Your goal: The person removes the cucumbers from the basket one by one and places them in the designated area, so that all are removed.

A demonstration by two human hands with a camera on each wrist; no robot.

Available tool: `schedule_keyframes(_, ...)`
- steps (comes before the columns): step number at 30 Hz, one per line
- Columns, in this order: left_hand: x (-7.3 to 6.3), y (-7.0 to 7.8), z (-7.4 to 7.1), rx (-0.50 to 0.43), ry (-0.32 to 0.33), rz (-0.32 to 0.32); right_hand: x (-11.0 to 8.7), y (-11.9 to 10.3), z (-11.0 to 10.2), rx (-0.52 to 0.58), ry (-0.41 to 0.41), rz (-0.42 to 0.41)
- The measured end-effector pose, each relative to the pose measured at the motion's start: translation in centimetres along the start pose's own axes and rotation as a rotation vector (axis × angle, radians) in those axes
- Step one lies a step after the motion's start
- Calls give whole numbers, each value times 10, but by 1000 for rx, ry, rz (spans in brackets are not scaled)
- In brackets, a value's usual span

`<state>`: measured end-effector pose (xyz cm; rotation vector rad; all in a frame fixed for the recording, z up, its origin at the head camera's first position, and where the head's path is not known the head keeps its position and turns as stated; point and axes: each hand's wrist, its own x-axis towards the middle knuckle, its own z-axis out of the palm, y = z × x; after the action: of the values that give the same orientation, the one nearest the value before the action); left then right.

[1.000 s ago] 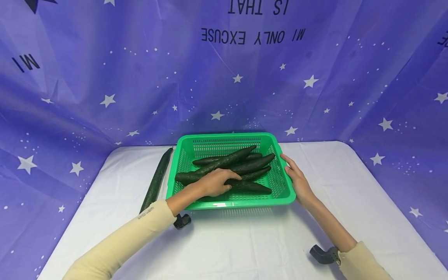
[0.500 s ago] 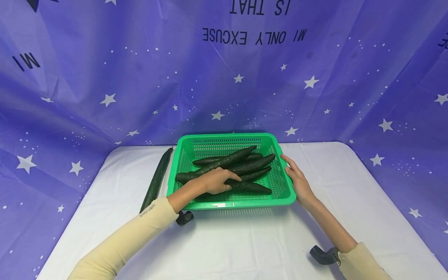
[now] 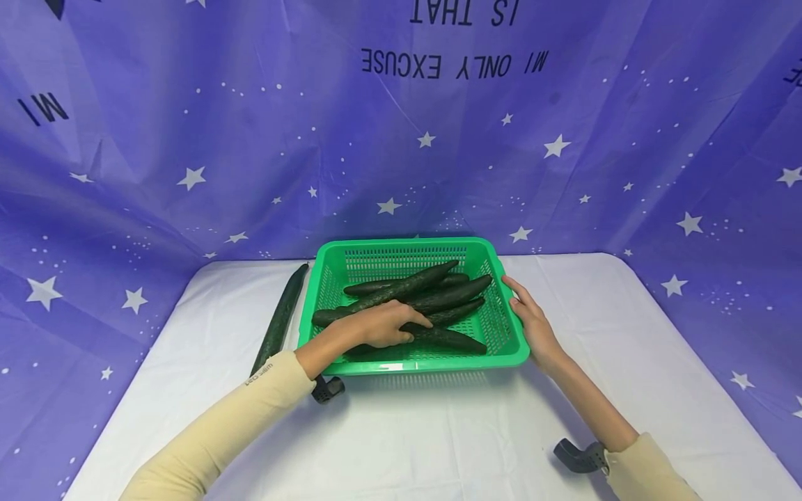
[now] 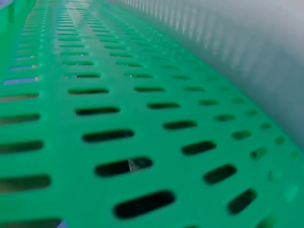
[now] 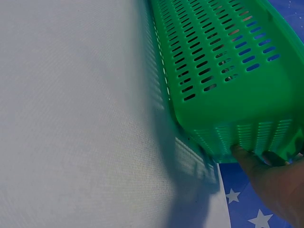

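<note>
In the head view a green plastic basket (image 3: pixel 401 367) holds several dark green cucumbers (image 3: pixel 445 297) lying across one another. My left hand (image 3: pixel 385 325) reaches into it over the near rim. Its thumb and fingers grip the frontmost cucumber (image 3: pixel 451 339), hiding part of it; some fingertips are out of sight. My right hand (image 3: pixel 537 328) lies against the basket's right end, touching it at the rim. The right wrist view shows its fingers (image 5: pixel 244 156) resting on the outer end wall below the rim. Only the slotted basket wall (image 4: pixel 128 128) fills the left wrist view.
One more cucumber (image 3: pixel 280 320) lies on the white tablecloth (image 3: pixel 438 445) left of the basket, partly behind my left sleeve (image 3: pixel 232 417). A purple star-printed curtain (image 3: pixel 401 139) rises behind the table. Black wrist mounts (image 3: pixel 579 457) stick out from both forearms.
The frontmost cucumber's right end has shifted very slightly toward the near rim under my left hand. My right hand and the basket stay where they were.
</note>
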<state>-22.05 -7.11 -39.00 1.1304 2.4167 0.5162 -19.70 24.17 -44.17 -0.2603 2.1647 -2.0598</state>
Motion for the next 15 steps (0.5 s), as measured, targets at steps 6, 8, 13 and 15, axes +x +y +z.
schedule_keyframes(6,-3,4,-8,40,59,76,0,0,0,9,-4,-4)
schedule_keyframes(8,-4,5,-10,51,98,97,0,0,0,19,-7,-7)
schedule_keyframes(13,-8,9,-13,49,182,124,0,0,0,27,-10,-19)
schedule_keyframes(15,-9,11,-14,49,208,134,0,0,0,27,-11,-19)
